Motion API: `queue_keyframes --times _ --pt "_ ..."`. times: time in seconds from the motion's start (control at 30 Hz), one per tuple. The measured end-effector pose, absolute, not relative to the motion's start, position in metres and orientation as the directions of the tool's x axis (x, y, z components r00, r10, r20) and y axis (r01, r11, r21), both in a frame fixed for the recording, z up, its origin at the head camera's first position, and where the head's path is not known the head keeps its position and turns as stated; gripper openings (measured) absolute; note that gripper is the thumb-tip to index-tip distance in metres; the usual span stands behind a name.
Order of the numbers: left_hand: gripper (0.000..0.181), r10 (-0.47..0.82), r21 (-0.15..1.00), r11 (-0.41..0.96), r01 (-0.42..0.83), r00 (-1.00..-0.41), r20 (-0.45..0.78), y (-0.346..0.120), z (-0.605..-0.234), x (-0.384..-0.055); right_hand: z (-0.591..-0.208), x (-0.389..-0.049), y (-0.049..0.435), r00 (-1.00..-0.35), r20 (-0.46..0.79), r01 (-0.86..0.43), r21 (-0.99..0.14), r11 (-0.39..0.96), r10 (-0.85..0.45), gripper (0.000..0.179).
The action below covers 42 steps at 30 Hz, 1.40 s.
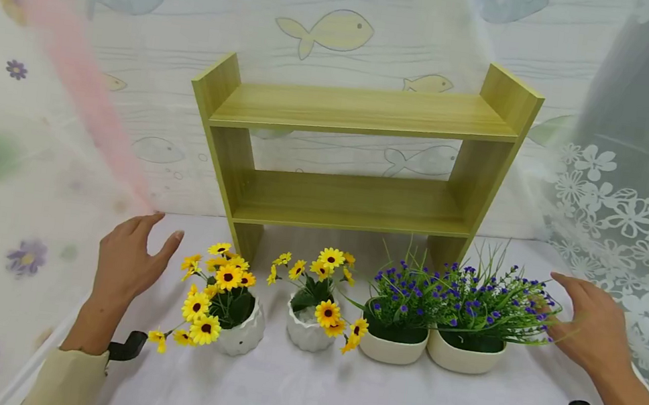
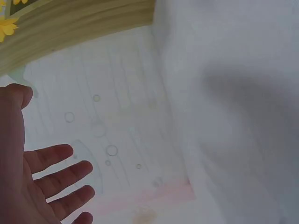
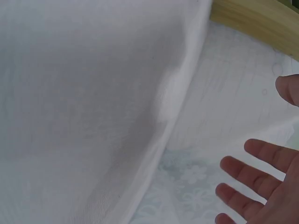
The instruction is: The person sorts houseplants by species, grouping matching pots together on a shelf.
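Presently, left grip [image 1: 132, 258] empty, fingers and thumb apart. Near it, rightward: first sunflower pot [image 1: 246, 331], leaning; then second sunflower pot [image 1: 310, 333]. Shelf [image 1: 355, 203] stands behind these, between both grips. Farther right, left purple-flowered planter [image 1: 392, 353], then right purple-flowered planter [image 1: 465, 362], nearest right grip [image 1: 597, 327]: fingers apart, nothing held, contact with foliage unclear. Step judged: poised, pre-grasp. Next move probably calls for closing round a pot wall, avoiding stems.

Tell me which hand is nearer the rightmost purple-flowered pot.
Right: the right hand is close by on the pot's right; the left hand is far off to its left.
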<state>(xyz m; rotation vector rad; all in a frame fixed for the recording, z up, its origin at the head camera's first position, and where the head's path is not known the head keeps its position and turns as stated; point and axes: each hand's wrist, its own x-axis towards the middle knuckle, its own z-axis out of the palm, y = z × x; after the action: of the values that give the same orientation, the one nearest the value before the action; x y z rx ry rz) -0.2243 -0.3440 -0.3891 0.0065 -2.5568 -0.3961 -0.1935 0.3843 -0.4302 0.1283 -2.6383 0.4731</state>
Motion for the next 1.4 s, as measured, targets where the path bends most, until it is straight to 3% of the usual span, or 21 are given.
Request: queue_keyframes --times 0.4,0.73,1.07,1.4 --pt "0.06 -0.085 0.398 0.905 0.15 -0.853 0.515 -0.323 -0.36 -0.217 -0.431 -0.193 0.383 -0.863 0.498 -0.263 -0.304 0.916 -0.083 0.075" --pt "0.051 -0.025 0.474 0.833 0.286 -0.836 0.549 -0.306 -0.329 -0.218 -0.431 -0.191 0.375 -0.862 0.488 -0.325 -0.318 0.891 -0.14 0.072" --pt "0.042 0.019 0.492 0.762 0.421 -0.774 0.632 -0.294 -0.303 -0.229 -0.442 -0.177 0.366 -0.896 0.418 -0.357 -0.471 0.807 -0.152 0.05" --pt "0.04 0.057 0.537 0.677 0.504 -0.763 0.644 -0.283 -0.268 -0.236 -0.442 -0.167 0.356 -0.909 0.269 -0.417 -0.603 0.68 -0.319 0.07"
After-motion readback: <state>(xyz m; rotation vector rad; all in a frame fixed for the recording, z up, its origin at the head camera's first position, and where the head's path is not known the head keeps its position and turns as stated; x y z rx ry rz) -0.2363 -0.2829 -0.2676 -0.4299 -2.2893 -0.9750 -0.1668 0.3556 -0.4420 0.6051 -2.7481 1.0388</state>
